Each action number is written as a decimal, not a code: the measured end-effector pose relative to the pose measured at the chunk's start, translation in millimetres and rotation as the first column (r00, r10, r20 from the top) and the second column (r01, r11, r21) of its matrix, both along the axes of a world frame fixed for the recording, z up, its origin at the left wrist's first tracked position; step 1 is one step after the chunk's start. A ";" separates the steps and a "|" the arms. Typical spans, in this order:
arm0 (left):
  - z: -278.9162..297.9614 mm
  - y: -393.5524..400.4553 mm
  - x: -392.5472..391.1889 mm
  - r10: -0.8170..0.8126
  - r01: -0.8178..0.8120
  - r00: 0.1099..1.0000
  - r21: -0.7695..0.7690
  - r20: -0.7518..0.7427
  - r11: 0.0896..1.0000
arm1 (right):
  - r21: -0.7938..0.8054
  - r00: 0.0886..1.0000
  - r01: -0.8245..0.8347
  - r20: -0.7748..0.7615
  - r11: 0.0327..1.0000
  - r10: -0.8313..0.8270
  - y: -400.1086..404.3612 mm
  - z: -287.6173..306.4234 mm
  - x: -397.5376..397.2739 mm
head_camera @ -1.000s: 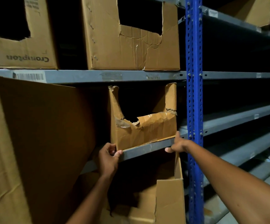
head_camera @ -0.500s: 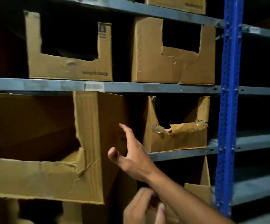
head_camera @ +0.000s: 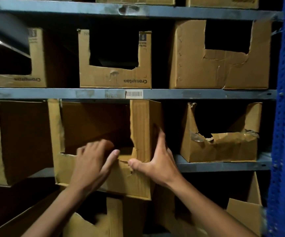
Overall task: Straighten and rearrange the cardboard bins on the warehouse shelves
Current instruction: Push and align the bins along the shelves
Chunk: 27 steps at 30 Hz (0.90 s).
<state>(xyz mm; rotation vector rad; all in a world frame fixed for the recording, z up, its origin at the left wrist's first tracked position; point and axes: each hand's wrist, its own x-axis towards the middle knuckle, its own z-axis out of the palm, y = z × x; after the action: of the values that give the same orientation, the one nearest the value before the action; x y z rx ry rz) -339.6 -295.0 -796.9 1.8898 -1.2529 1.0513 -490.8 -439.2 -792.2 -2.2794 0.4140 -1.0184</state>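
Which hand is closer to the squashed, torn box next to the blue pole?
Right. The right hand holds the middle bin's right corner, just left of the torn bin. The left hand lies farther left, on that middle bin's front cutout.

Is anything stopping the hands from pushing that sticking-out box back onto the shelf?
Nothing visible. Both hands are already on the middle cardboard bin: the left hand on its front lip, the right hand at its right corner. The bin overhangs the shelf edge. The space behind it is too dark to judge.
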 end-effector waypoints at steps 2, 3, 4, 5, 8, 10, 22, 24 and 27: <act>-9.5 -8.6 -0.3 -0.031 0.031 1.000 0.074 -0.003 0.997 | 0.018 0.998 0.043 -0.040 0.999 -0.042 -13.3 -1.6 1.2; -12.5 -12.8 -6.1 -0.068 0.068 0.998 0.076 -0.001 0.995 | 0.032 0.996 0.069 -0.055 0.997 -0.067 -21.4 -2.1 1.6; -14.1 -18.1 -10.5 -0.094 0.092 0.996 0.088 0.013 0.992 | 0.047 0.994 0.091 -0.057 0.995 -0.089 -30.5 -1.9 1.8; -16.9 -24.3 -11.6 -0.101 0.096 0.994 0.103 0.046 0.990 | 0.062 0.993 0.111 -0.051 0.992 -0.107 -39.0 -1.7 1.7; -32.1 -41.4 -3.2 -0.093 0.067 0.985 0.171 0.146 0.983 | 0.122 0.991 0.131 -0.033 0.984 -0.128 -63.8 -7.4 1.9; -43.1 -43.4 8.8 -0.033 0.023 0.992 0.086 0.119 0.996 | 0.170 0.990 0.138 -0.034 0.976 -0.134 -75.0 -15.0 2.5; -66.8 -30.7 83.6 -0.339 0.187 0.771 -0.317 -0.539 0.930 | 0.143 0.975 0.192 -0.143 0.971 -0.172 -108.8 -31.2 35.7; -75.9 -32.1 101.3 -0.341 0.235 0.719 -0.250 -0.605 0.939 | 0.100 0.950 0.204 -0.258 0.974 -0.173 -119.4 -44.3 42.3; -81.1 -37.5 121.8 -0.307 0.254 0.661 -0.182 -0.684 0.950 | 0.053 0.944 0.219 -0.264 0.974 -0.198 -129.5 -59.5 50.7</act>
<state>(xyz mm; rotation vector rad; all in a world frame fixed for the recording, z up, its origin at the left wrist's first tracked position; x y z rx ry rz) -217.8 -332.5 -878.0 1.7033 -0.9666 0.1367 -440.1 -568.7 -851.7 -2.3362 0.8065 -0.7869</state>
